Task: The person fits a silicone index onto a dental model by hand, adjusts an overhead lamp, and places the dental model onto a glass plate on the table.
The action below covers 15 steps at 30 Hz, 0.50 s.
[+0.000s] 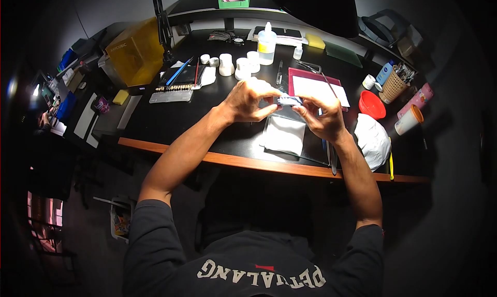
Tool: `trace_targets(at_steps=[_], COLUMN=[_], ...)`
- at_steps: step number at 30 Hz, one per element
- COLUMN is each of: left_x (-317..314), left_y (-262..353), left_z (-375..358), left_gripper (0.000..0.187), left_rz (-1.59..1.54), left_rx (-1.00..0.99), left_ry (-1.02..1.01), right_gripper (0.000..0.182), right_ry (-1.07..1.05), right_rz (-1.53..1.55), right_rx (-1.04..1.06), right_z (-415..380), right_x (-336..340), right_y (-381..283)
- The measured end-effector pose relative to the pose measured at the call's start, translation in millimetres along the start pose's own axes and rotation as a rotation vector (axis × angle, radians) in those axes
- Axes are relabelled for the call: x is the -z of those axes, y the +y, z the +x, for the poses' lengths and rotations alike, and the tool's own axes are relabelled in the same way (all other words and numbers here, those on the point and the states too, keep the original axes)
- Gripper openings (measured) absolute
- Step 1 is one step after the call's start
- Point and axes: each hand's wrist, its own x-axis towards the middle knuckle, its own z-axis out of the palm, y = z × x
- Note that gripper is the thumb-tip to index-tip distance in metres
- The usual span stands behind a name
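My left hand [251, 100] and my right hand [322, 115] meet above the black desk, each pinching one end of a small grey-and-white piece [289, 100]. The piece is too small and too brightly lit for its kind to be told, and fingertips cover its ends. Below my hands lies a folded white cloth or tissue [284, 135] on a flat plate. Just behind my right hand rests a dark pink pad [293, 78] with a white sheet [313, 87] on it.
White jars [226, 65] and a clear squeeze bottle [266, 47] stand behind my hands. Brushes [179, 72] lie on a case to the left. At right are a red bowl [371, 105], a crumpled white bag [373, 142] and a woven basket [393, 89]. A black lamp [321, 7] hangs overhead.
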Motion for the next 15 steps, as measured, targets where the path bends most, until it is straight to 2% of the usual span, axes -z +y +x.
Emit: trace_targets(at_steps=[2, 5, 15], left_x=[2.2, 4.2, 1.5], left_y=[0.9, 7.0, 1.8], left_z=[0.2, 4.0, 2.0], left_gripper=[0.029, 0.030, 0.030], left_rz=[-0.002, -0.050, 0.023], left_rx=[-0.008, -0.066, -0.110], left_ry=[-0.013, 0.094, 0.098], right_gripper=[0.029, 0.029, 0.031], right_ry=[-0.018, -0.009, -0.036], right_rz=[-0.011, -0.010, -0.023], right_rx=[-0.003, 0.006, 0.013], right_z=[-0.3, 0.2, 2.1], right_x=[-0.4, -1.6, -1.6], right_y=[-0.9, -1.6, -0.1])
